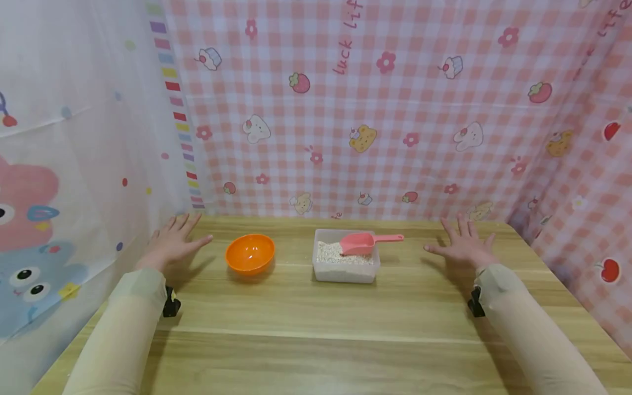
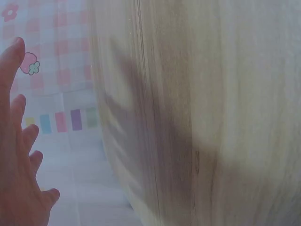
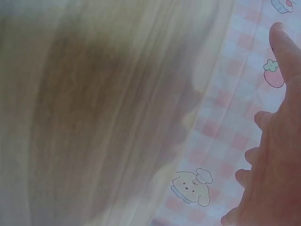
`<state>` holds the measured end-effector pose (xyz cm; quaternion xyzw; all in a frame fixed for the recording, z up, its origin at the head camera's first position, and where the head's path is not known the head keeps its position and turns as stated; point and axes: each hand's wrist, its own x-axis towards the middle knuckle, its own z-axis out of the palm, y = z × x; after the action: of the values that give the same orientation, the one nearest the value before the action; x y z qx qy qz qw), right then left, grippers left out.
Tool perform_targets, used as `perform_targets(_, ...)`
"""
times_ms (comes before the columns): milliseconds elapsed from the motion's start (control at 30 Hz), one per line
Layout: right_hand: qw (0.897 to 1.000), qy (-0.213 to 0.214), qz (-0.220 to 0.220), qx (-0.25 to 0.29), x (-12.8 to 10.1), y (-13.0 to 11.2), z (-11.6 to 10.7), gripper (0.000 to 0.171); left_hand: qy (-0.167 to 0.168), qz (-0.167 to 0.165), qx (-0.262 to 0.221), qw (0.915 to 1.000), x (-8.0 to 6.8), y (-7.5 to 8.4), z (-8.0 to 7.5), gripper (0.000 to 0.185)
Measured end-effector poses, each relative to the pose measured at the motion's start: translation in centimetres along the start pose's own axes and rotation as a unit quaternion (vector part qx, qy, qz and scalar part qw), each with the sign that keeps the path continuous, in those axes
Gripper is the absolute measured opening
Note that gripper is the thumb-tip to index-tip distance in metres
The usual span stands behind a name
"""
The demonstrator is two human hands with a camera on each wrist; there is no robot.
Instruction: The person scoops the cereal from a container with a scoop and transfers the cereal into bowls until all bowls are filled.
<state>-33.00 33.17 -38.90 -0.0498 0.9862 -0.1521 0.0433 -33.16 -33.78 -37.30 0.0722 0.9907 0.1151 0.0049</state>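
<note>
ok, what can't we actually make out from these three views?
- Head view: whether the left hand and right hand touch the table or hover; the angle hides the palms.
- Head view: what the grains in the clear box are; too small. The pink scoop covers some.
- Head view: whether the orange bowl holds anything; glare.
- Wrist views: blurred wood and cloth; bowl, box and scoop out of frame.

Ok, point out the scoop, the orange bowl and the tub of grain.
scoop (image 1: 357, 244): head view, on its pink blade.
orange bowl (image 1: 249, 253): head view, inside of the bowl.
tub (image 1: 345, 272): head view, on its front wall.
</note>
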Motion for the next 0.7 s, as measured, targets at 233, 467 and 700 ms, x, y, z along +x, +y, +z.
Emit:
perform_targets(233, 1.000, -0.004, -0.002, -0.008, 0.0, -0.5, 0.1, 0.106, 0.006, 0.004, -0.013, 0.9999, -0.1, -0.3, 0.3, 0.089)
perform_targets(467, 0.996, -0.003, -0.027, 0.086, 0.2, -1.3, 0.2, 0.097, 0.040, 0.036, -0.061, 0.9967, -0.3, -0.2, 0.4, 0.086)
perform_targets(700, 0.965, 0.002, -0.065, 0.253, 0.3, -2.5, -0.2, 0.080, 0.066, 0.042, -0.197, 0.9773, -0.6, 1.1, 0.2, 0.081)
